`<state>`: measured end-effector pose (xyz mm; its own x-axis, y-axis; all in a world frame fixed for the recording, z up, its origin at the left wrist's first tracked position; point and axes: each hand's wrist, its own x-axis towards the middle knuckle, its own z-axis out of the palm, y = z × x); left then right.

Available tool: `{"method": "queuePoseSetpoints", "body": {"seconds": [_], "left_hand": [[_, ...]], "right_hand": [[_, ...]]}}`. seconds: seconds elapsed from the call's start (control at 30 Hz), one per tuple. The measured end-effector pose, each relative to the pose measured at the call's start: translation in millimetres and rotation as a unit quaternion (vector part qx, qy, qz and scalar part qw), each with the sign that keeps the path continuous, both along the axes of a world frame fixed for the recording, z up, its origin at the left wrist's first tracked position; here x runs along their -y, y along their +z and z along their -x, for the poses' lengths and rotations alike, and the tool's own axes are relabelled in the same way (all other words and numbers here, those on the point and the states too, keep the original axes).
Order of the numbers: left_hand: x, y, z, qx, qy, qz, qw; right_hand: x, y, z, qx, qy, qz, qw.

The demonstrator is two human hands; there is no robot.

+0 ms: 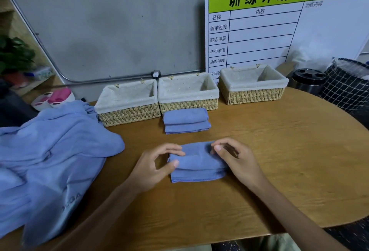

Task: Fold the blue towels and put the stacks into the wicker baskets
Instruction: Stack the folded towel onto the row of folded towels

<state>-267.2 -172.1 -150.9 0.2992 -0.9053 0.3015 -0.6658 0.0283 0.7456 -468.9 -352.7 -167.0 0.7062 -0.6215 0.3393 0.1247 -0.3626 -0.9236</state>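
A folded blue towel [196, 162] lies on the wooden table [279, 150] in front of me. My left hand [153, 167] pinches its left end between thumb and fingers. My right hand [235, 160] grips its right end, fingers curled over the top. A stack of two folded blue towels [186, 121] sits just before the middle wicker basket [188, 92]. The left wicker basket [127, 101] and the right wicker basket [252, 84] flank it; all three, lined with white cloth, hold nothing. A heap of unfolded blue towels [50, 156] covers the table's left side.
A white board with a green header [279, 25] leans on the grey wall behind the baskets. A black metal bin [308, 79] and a checked fabric hamper [347, 82] stand at the right. A pink and white object [54, 97] and a plant [14, 55] are at the left.
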Motion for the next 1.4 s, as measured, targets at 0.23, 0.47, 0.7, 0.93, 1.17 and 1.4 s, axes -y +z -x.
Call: {"method": "queuePoseSetpoints", "body": {"seconds": [0.23, 0.47, 0.7, 0.93, 1.17, 1.4], "left_hand": [[38, 6, 7, -0.031, 0.063, -0.039, 0.997], [32, -29, -6, 0.009, 0.037, -0.061, 0.997], [58, -21, 9, 0.229, 0.066, -0.093, 0.967], [158, -1, 60, 0.355, 0.040, -0.092, 0.930], [235, 18, 51, 0.400, 0.066, -0.143, 0.903], [265, 14, 17, 0.426, 0.122, -0.138, 0.886]], "right_hand": [[3, 2, -31, -0.079, -0.078, 0.128, 0.986], [4, -20, -29, -0.121, -0.070, 0.197, 0.970], [20, -20, -15, -0.123, -0.077, 0.230, 0.962], [98, -20, 32, -0.140, -0.156, 0.212, 0.955], [161, -21, 7, -0.135, -0.200, 0.205, 0.949], [200, -19, -39, -0.119, -0.193, 0.189, 0.955]]}}
